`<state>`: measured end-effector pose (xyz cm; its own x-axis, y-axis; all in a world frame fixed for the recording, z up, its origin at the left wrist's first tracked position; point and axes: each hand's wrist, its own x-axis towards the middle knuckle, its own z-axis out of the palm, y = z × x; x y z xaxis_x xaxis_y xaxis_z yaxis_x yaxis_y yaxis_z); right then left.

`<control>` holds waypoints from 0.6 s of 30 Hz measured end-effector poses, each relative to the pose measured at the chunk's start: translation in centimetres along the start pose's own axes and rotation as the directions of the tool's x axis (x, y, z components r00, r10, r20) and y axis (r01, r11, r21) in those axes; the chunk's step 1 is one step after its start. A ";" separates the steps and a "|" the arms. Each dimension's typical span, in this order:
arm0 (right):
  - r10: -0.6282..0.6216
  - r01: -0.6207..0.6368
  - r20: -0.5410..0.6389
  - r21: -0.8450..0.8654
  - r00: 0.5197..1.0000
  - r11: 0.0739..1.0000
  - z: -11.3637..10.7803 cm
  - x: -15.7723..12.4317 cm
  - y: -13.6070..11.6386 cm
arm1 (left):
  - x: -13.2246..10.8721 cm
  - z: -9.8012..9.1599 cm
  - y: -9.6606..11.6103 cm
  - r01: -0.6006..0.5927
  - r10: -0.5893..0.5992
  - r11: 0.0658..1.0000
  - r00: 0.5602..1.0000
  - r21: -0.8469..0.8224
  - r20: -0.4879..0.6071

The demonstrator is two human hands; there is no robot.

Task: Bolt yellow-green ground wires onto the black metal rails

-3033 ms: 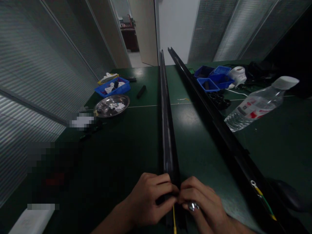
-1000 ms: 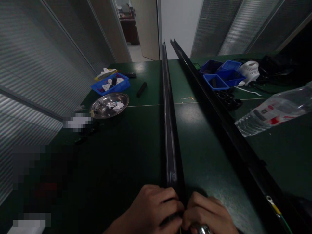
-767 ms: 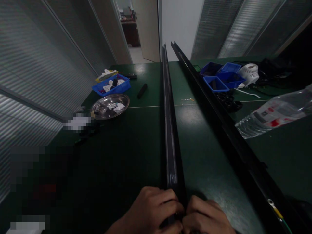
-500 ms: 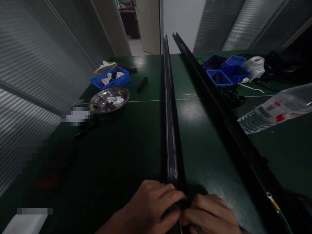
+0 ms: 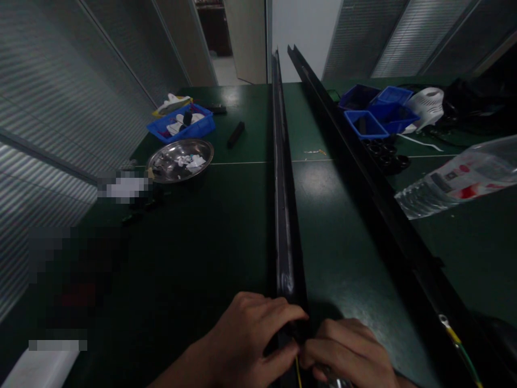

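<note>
A long black rail [image 5: 283, 183] runs down the middle of the green table [image 5: 210, 242] toward me. Both hands close around its near end. My left hand [image 5: 250, 339] curls over the rail from the left, fingers bent and pressed on it. My right hand [image 5: 347, 355] pinches at the same spot from the right, thumb and fingers together. A thin yellow wire [image 5: 298, 374] shows between the two hands at the bottom edge; which hand holds it I cannot tell.
A second black rail [image 5: 363, 178] lies to the right with a yellow-green wire [image 5: 456, 339] near its end. Blue bins [image 5: 375, 113], black rings [image 5: 383, 156], a plastic bottle [image 5: 456, 180] sit at the right. A metal bowl [image 5: 180, 160] and blue tray [image 5: 181, 124] sit at the left.
The view has tipped slightly, so the table items sit a little higher in frame. Both hands stay clamped at the rail's near end, with small finger shifts only.
</note>
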<state>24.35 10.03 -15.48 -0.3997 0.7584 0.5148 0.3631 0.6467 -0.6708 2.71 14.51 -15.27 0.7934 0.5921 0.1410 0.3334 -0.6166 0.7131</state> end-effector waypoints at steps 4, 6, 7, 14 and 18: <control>0.017 -0.017 0.015 0.012 1.000 1.000 0.0 0.0 -0.1 | 0.0 0.0 0.1 -0.008 0.008 1.000 1.000 -0.004 -0.018; 0.017 -0.017 0.025 0.006 1.000 1.000 0.2 0.1 -0.1 | 0.0 0.0 0.1 -0.008 0.007 1.000 1.000 -0.013 -0.016; 0.011 -0.011 0.024 0.002 1.000 1.000 0.3 0.1 -0.1 | 0.1 -0.1 0.1 -0.006 0.006 1.000 1.000 -0.016 -0.013; -0.001 0.001 0.024 -0.023 1.000 1.000 1.0 0.3 0.3 | 0.2 0.1 -0.1 -0.056 0.055 0.998 0.998 -0.021 -0.040; 0.033 -0.033 0.029 -0.001 0.999 0.999 1.2 0.1 0.5 | 0.2 0.4 -0.7 -0.095 0.096 0.995 0.994 0.011 -0.053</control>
<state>23.45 10.34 -16.41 -0.4115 0.7770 0.4764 0.3771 0.6210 -0.6871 2.78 14.85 -16.00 0.7935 0.5572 0.2449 0.2619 -0.6758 0.6890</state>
